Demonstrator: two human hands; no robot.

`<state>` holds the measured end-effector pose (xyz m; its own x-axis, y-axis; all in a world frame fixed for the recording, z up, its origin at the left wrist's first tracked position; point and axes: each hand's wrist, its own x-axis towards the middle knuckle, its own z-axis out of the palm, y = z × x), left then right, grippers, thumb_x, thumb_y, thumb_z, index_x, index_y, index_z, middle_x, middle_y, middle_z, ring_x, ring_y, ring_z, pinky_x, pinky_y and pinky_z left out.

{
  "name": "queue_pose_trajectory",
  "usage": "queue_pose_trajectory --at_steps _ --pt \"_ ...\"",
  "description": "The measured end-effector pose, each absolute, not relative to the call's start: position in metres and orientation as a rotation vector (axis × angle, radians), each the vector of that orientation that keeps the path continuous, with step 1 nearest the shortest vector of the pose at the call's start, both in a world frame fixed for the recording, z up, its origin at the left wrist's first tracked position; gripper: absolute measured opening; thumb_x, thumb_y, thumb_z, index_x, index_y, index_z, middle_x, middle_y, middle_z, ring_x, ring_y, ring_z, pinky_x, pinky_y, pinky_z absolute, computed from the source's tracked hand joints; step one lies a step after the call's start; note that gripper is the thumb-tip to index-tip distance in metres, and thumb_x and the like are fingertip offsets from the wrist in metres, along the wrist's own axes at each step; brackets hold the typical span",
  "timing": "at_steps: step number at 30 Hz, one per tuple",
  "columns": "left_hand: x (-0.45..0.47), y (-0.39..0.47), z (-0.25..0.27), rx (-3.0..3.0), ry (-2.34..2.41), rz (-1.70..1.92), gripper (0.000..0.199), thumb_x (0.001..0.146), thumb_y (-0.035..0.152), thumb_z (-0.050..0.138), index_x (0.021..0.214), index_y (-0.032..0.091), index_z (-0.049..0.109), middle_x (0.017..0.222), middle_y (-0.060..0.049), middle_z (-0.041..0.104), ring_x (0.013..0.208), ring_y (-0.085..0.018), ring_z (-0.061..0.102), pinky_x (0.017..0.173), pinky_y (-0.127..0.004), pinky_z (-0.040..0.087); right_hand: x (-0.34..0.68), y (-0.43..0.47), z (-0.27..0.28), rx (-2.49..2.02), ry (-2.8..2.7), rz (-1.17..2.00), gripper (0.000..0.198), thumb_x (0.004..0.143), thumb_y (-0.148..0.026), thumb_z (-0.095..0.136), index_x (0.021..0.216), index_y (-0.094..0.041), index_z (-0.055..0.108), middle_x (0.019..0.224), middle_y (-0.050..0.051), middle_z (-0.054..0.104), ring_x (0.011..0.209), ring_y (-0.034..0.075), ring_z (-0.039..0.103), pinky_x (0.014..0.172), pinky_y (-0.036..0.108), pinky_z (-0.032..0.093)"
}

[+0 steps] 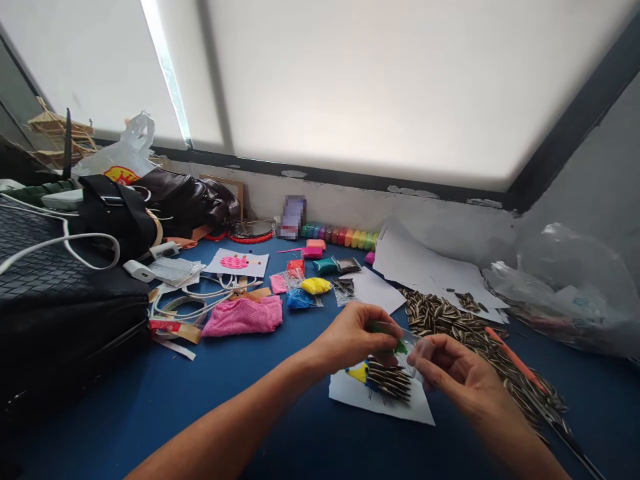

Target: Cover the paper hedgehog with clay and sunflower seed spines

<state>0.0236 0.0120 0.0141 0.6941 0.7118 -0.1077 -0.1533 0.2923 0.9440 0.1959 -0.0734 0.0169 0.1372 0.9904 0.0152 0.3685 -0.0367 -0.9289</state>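
"Green clay packet (401, 347): where was it held?"

"Above the seed hedgehog (390, 381); left grip (365, 335) and right grip (454, 368) were pinched closed on it. Presumably light, soft, slippery-filmed; film edges suited holding."

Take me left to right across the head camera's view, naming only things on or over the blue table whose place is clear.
Black woven-textured bag → pink fluffy cloth → bright yellow clay-like lump → left hand → right hand → crumpled clear plastic bag.
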Motion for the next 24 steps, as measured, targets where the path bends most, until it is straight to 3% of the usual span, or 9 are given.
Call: queue_pose_trajectory --at_steps 5,8,15,24 --pt "0.0245 0.0095 0.0146 1.129 0.621 0.568 0.013 0.067 0.007 0.070 0.079 0.009 0.065 0.065 0.000 0.065 0.055 -0.010 0.064 0.062 -0.024 0.054 0.1950 -0.0754 0.0177 -1.548 -1.368 0.836 0.038 0.072 -0.058 0.072 0.071 -0.022 0.063 0.065 0.000 0.060 0.057 0.014 0.053 0.049 0.023 0.046" --pt "0.0243 0.0078 0.0154 1.138 0.638 0.522 0.017 0.068 0.006 0.069 0.085 0.009 0.068 0.067 0.000 0.066 0.055 -0.010 0.064 0.062 -0.024 0.054 0.1973 -0.0761 0.0149 -1.520 -1.337 0.707 0.037 0.073 -0.057 0.071 0.068 -0.023 0.060 0.064 0.000 0.061 0.060 0.016 0.057 0.054 0.025 0.050" --pt "0.0251 0.0085 0.0170 1.088 0.635 0.577 0.014 0.067 0.004 0.069 0.080 0.008 0.065 0.066 0.000 0.066 0.057 -0.011 0.066 0.066 -0.027 0.056 0.1995 -0.0742 0.0118 -1.512 -1.370 0.709 0.030 0.071 -0.053 0.075 0.075 -0.023 0.074 0.074 0.004 0.070 0.071 0.021 0.065 0.064 0.028 0.055" --pt "0.0245 0.0088 0.0140 1.143 0.622 0.586 0.016 0.065 0.007 0.069 0.081 0.007 0.067 0.069 -0.003 0.067 0.058 -0.011 0.064 0.063 -0.025 0.055 0.2003 -0.0753 0.0136 -1.491 -1.634 0.612 0.025 0.079 -0.048 0.070 0.086 -0.026 0.080 0.079 0.003 0.071 0.067 0.018 0.062 0.057 0.025 0.052"
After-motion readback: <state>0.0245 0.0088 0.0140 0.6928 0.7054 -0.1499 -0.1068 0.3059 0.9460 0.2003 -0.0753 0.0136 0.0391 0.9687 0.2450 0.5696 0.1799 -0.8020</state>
